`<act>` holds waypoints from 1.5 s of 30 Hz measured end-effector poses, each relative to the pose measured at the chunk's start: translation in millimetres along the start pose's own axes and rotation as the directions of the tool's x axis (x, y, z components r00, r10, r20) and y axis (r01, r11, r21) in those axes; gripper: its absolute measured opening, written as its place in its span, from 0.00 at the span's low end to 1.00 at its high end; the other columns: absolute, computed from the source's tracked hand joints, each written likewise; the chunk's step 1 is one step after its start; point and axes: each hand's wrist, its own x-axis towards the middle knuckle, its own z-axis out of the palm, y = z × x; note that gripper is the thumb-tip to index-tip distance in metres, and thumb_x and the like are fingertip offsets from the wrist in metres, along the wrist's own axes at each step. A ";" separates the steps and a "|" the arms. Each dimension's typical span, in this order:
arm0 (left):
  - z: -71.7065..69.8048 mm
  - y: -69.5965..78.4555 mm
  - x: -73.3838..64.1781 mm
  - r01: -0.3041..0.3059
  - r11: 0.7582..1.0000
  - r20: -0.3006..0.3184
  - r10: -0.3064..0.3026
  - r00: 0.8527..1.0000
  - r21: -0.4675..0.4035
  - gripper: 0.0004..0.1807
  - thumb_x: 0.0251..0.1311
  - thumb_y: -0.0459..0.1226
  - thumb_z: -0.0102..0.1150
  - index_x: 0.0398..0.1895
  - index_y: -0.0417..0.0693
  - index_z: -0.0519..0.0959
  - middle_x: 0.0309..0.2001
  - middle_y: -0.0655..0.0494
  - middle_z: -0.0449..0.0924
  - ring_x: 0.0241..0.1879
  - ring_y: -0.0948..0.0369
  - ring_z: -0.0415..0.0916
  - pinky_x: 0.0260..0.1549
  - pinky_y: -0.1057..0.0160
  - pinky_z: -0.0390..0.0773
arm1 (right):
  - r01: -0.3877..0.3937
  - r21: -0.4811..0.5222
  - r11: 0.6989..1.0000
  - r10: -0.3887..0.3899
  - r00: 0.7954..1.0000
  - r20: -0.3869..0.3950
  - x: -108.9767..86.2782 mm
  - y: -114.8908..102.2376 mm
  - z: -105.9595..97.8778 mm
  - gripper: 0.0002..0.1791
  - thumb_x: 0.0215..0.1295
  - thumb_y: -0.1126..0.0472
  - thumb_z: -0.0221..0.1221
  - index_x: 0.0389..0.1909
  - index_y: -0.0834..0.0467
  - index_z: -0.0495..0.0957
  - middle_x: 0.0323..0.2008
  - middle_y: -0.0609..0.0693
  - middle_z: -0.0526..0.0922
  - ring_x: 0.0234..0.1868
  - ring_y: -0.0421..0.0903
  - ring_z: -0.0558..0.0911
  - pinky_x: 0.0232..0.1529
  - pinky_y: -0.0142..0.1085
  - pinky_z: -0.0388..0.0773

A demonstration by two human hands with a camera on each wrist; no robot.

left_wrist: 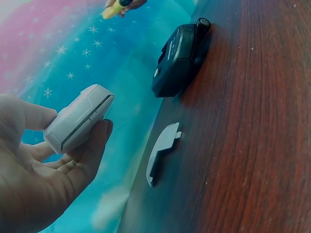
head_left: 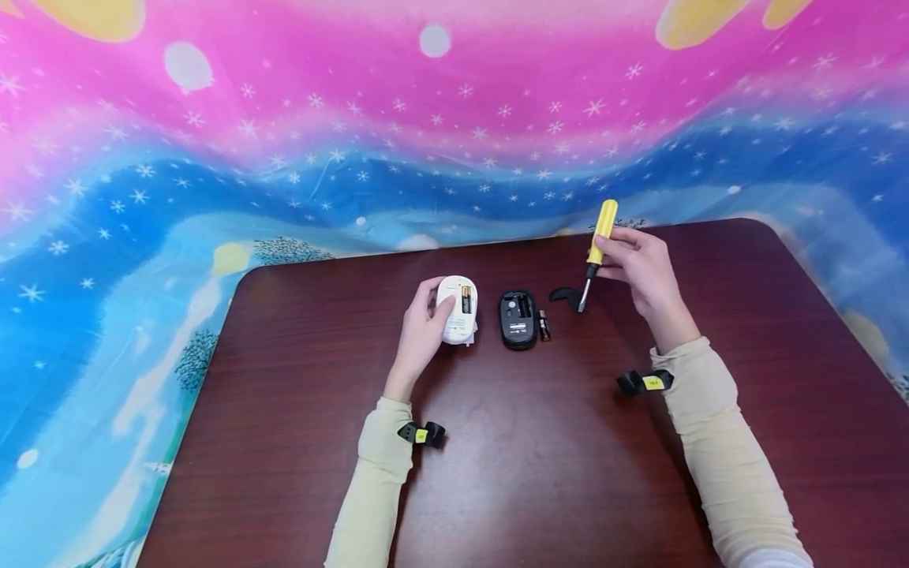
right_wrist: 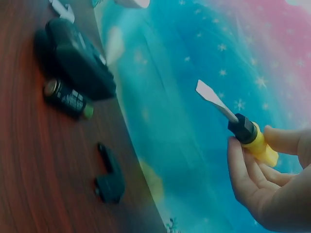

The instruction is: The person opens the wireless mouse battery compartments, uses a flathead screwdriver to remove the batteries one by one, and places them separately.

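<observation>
Hands busy: the left hand [head_left: 424, 327] cups a light, smooth white mouse [head_left: 458, 308], best held by its sides, while the right hand [head_left: 639, 264] pinches the screwdriver [head_left: 599, 248] at two o'clock above the tabletop [head_left: 540, 473].

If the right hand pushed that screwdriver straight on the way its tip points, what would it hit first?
Probably the small black cover piece lying on the table. The right hand holds the yellow screwdriver tip down just beside it; depth is unclear, so it might meet bare tabletop instead.
</observation>
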 end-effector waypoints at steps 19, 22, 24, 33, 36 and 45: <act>-0.8 -0.3 -0.2 0.015 0.999 0.000 -0.015 1.000 0.030 0.20 0.75 0.32 0.55 0.66 0.38 0.72 0.57 0.39 0.81 0.48 0.51 0.82 0.46 0.59 0.80 | -0.083 -0.442 0.893 0.093 0.996 0.000 5.2 16.3 -42.8 0.29 0.77 0.59 0.57 0.68 0.77 0.66 0.33 0.36 0.80 0.33 0.34 0.82 0.36 0.30 0.84; -1.1 -0.5 -0.1 0.012 0.999 -0.002 -0.012 1.000 0.031 0.20 0.75 0.32 0.55 0.66 0.38 0.72 0.56 0.39 0.82 0.48 0.50 0.82 0.46 0.59 0.80 | -0.097 -0.479 0.873 0.109 0.994 -0.003 5.9 20.3 -48.4 0.30 0.77 0.59 0.57 0.68 0.78 0.65 0.33 0.38 0.79 0.32 0.33 0.82 0.37 0.31 0.85; -1.2 -1.1 -0.1 0.010 0.999 -0.004 -0.010 1.000 0.031 0.20 0.74 0.32 0.55 0.66 0.37 0.72 0.56 0.39 0.82 0.48 0.50 0.82 0.46 0.59 0.80 | -0.103 -0.501 0.860 0.116 0.993 -0.005 6.5 23.0 -52.1 0.30 0.77 0.60 0.57 0.68 0.78 0.65 0.36 0.42 0.80 0.31 0.32 0.82 0.36 0.32 0.85; -0.7 -1.9 -0.1 0.009 1.000 -0.005 -0.009 1.000 0.023 0.19 0.74 0.32 0.55 0.66 0.38 0.73 0.56 0.39 0.82 0.48 0.49 0.81 0.46 0.58 0.79 | -0.120 -0.629 0.768 0.157 0.988 0.004 5.9 33.1 -67.2 0.30 0.78 0.58 0.57 0.67 0.79 0.65 0.52 0.70 0.79 0.30 0.32 0.82 0.38 0.37 0.86; -0.8 -2.9 0.3 0.011 1.000 -0.004 -0.011 1.000 0.023 0.20 0.75 0.32 0.55 0.66 0.38 0.73 0.56 0.39 0.82 0.48 0.49 0.81 0.45 0.59 0.79 | -0.125 -0.645 0.754 0.170 0.985 0.008 5.2 36.0 -69.7 0.29 0.78 0.60 0.57 0.66 0.79 0.65 0.53 0.73 0.78 0.31 0.32 0.82 0.38 0.38 0.86; -2.0 -4.6 0.3 0.012 1.000 -0.006 -0.012 1.000 0.019 0.20 0.75 0.32 0.55 0.67 0.37 0.72 0.56 0.38 0.82 0.46 0.48 0.82 0.43 0.61 0.79 | -0.119 -0.655 0.746 0.165 0.986 0.008 5.9 42.8 -71.9 0.25 0.75 0.64 0.59 0.62 0.80 0.68 0.46 0.69 0.82 0.29 0.32 0.82 0.34 0.38 0.86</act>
